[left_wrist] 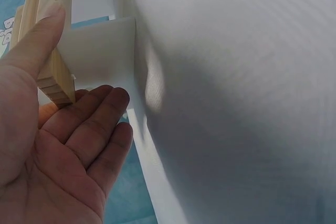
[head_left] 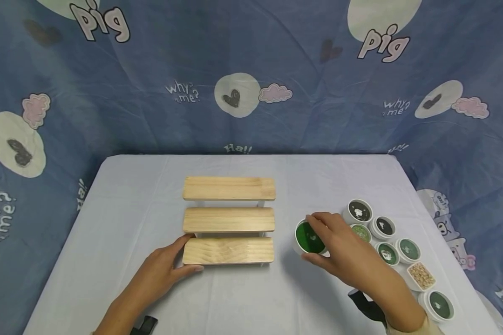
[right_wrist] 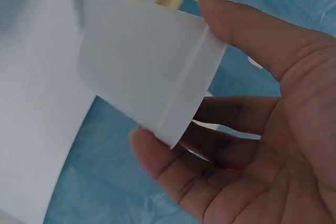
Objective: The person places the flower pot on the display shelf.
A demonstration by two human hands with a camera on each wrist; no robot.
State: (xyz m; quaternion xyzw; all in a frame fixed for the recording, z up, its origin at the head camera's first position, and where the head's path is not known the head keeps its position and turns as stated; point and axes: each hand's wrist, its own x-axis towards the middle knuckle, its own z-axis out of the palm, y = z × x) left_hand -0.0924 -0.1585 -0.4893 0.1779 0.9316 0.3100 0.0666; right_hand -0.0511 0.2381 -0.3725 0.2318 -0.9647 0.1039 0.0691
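Observation:
A three-step display stand with pale wooden boards [head_left: 228, 219] and white supports stands mid-table. My left hand [head_left: 161, 267] grips the left end of its lowest board [left_wrist: 52, 74], thumb along the front edge and index finger at the back edge; the other fingers are bent beneath the wood in the left wrist view. To the right of the stand, my right hand [head_left: 339, 249] holds a white round tub [right_wrist: 142, 59] by its rim, between thumb and fingers. Glossy dark green [head_left: 308, 238] fills the tub in the head view. Whether its base touches the table is unclear.
At the right of the white-covered table [head_left: 151, 186] stand several white tubs with green or dark contents, among them a dark one [head_left: 359, 211] and a green one [head_left: 440, 304]. A square tub [head_left: 421, 275] holds beige bits. Blue printed cloth [head_left: 251, 125] surrounds the table.

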